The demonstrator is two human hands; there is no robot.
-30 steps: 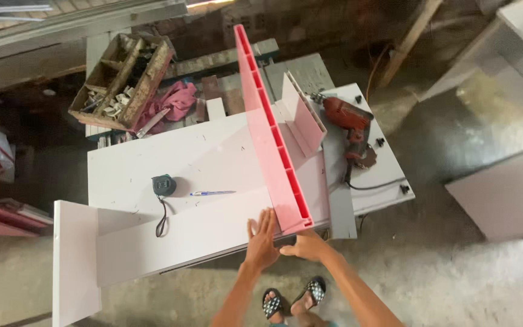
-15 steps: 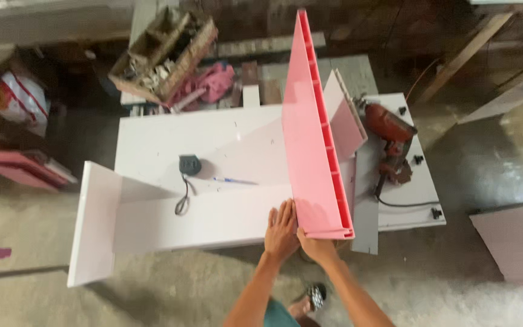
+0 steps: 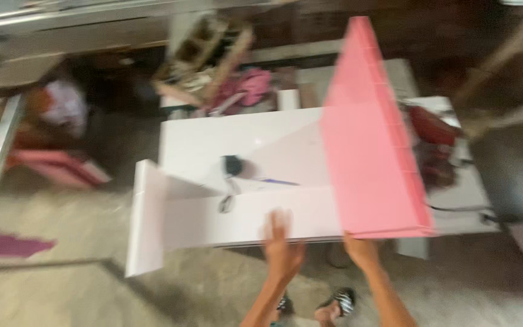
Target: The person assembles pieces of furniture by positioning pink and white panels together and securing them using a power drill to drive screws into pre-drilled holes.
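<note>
Everything is placed from the white worktable point(image 3: 213, 145). At its near edge a white panel assembly point(image 3: 213, 221) overhangs; the left hand point(image 3: 282, 245) rests open, fingers spread, on its front face. Just right, the pink board point(image 3: 367, 151) stands tilted upright above the table, the right hand point(image 3: 361, 249) gripping its bottom edge from beneath

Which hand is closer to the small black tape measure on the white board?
Left. The left hand is just below-right of the tape measure; the right hand is farther right, under the pink panel.
</note>
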